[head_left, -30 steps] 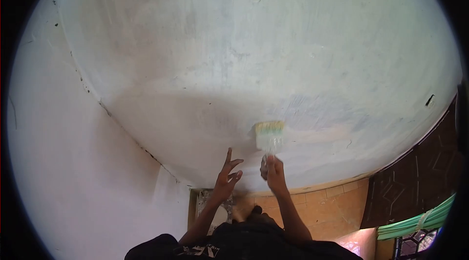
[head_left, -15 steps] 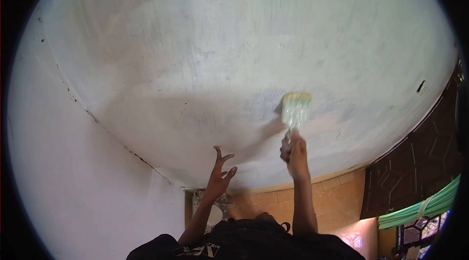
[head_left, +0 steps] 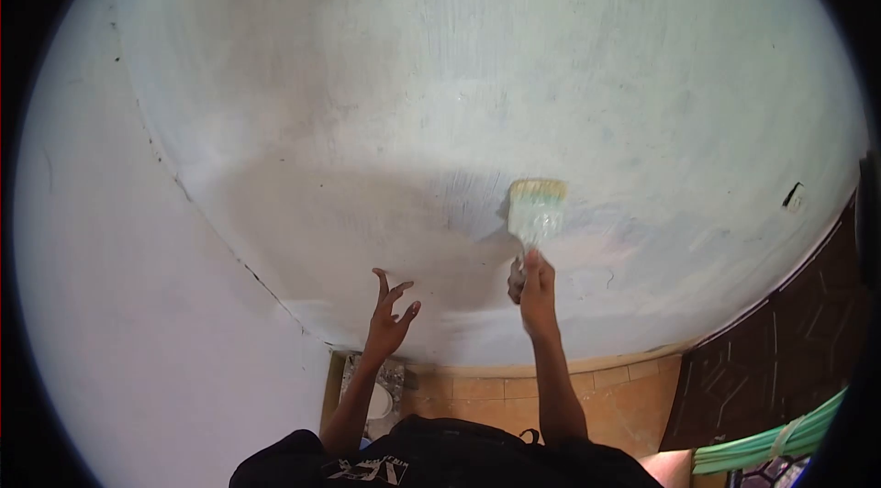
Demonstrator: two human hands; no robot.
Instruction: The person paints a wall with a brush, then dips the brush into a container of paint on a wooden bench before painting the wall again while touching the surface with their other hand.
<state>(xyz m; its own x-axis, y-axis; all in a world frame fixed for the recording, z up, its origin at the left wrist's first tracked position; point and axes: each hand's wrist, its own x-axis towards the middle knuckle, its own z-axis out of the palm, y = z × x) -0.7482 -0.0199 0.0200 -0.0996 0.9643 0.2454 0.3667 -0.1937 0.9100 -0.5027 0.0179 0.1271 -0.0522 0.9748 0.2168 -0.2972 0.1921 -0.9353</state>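
My right hand (head_left: 532,284) is wrapped round the handle of a wide paint brush (head_left: 537,211). The brush points up, its pale yellow bristles at the surface of a whitish, streaked wall (head_left: 440,103). Paint coats the body of the brush. Lower left of it, my left hand (head_left: 390,318) has its fingers spread and holds nothing; it is near the wall, and whether it touches cannot be made out. Shadows of the arms fall on the wall around the brush.
A cracked corner line separates a second pale wall (head_left: 119,305) at left. Below are an orange tiled floor (head_left: 477,387) and a white round container (head_left: 378,402) beside my left forearm. At right stand a dark panelled door (head_left: 780,341) and a green curtain (head_left: 771,445). The wall has a small hole (head_left: 793,195).
The view has shifted somewhat. Both hands and the brush appear slightly further left in the picture, with the brush still in my right hand. My left hand stays spread.
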